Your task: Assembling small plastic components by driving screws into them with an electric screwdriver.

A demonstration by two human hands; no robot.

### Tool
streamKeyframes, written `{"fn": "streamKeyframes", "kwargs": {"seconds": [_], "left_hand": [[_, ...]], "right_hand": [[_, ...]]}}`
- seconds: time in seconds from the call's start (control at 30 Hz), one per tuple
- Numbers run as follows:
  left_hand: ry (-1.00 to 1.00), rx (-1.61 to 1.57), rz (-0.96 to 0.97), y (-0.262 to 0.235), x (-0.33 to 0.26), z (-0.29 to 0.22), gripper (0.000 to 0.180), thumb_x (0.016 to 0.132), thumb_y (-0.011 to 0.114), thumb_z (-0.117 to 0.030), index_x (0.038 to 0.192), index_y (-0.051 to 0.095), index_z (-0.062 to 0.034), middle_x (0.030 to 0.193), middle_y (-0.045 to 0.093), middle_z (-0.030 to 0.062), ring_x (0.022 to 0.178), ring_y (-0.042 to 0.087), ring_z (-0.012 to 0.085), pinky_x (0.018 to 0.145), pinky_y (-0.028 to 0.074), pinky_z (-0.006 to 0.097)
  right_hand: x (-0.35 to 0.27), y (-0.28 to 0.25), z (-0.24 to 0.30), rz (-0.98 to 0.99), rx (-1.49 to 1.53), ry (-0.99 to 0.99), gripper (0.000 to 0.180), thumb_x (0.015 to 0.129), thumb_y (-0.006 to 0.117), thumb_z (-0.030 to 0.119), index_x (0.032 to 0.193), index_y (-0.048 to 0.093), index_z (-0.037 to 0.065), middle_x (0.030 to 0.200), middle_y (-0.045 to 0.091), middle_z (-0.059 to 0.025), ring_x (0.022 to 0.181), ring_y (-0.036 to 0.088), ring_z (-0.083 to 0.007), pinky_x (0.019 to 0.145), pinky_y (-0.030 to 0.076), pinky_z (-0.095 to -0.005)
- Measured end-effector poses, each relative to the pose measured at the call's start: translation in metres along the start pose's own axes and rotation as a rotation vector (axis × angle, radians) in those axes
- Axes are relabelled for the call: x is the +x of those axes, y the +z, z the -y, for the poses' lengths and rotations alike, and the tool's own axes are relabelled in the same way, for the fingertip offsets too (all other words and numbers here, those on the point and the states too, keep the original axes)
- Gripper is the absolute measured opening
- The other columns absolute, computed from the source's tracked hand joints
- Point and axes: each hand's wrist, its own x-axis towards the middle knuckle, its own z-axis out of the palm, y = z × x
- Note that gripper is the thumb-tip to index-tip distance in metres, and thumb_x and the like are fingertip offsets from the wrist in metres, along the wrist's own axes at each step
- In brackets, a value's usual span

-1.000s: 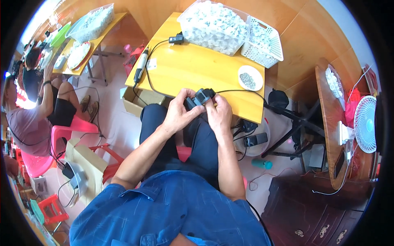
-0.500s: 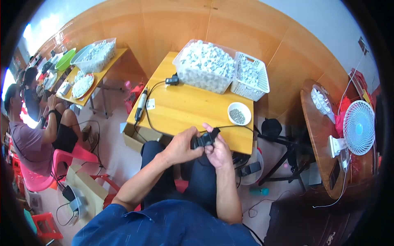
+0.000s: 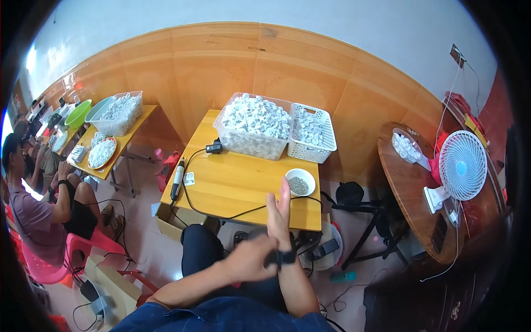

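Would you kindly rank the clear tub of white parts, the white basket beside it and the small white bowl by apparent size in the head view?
1. Clear tub of white parts, largest.
2. White basket.
3. Small white bowl, clearly smallest though nearer the camera.

Table (image 3: 221,182) centre open, hand can pass. Obstacles: black cable (image 3: 191,202) looping across near-left, small white bowl (image 3: 300,181) near-right, clear bin (image 3: 253,126) + white basket (image 3: 312,133) blocking far edge.

A smooth, pale wood tabletop (image 3: 238,182) with a soft sheen carries a clear plastic bin (image 3: 251,127), a white plastic lattice basket (image 3: 313,134), and a glossy white bowl (image 3: 300,181). Behind, wood wall panelling (image 3: 221,72) looks matt.
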Motion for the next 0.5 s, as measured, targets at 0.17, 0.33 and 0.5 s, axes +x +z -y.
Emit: {"fn": "streamKeyframes", "kwargs": {"seconds": [0.17, 0.33, 0.5], "left_hand": [[-0.062, -0.021, 0.007, 0.014, -0.019, -0.017, 0.038, 0.073, 0.073, -0.021, 0.102, 0.056, -0.0037, 0.089, 0.058, 0.0181, 0.078, 0.063, 0.0370, 0.066, 0.055, 0.043], [0.001, -0.182, -0.037, 0.007, -0.012, 0.006, 0.037, 0.071, 0.074, -0.019, 0.100, 0.056, -0.0026, 0.090, 0.059, 0.0176, 0.081, 0.063, 0.0367, 0.072, 0.053, 0.042], [0.021, -0.196, 0.021, -0.004, -0.008, 0.031, 0.038, 0.071, 0.075, -0.019, 0.100, 0.058, -0.0017, 0.092, 0.062, 0.0169, 0.084, 0.064, 0.0354, 0.075, 0.053, 0.041]], "right_hand": [[0.033, -0.015, 0.014, -0.095, 0.868, 0.550, 0.025, 0.099, 0.059, 0.018, 0.119, 0.058, 0.004, 0.116, 0.064, -0.0080, 0.114, 0.059, -0.0225, 0.107, 0.041, -0.0427], [0.034, 0.018, 0.036, -0.100, -0.080, 0.027, 0.007, 0.093, 0.062, 0.007, 0.098, 0.063, 0.001, 0.100, 0.069, -0.0100, 0.096, 0.067, -0.0244, 0.087, 0.053, -0.0384], [0.015, 0.021, 0.033, 0.279, -1.007, -0.474, 0.005, 0.088, 0.062, 0.000, 0.092, 0.064, 0.001, 0.088, 0.069, -0.0110, 0.082, 0.068, -0.0249, 0.076, 0.054, -0.0333]]}}
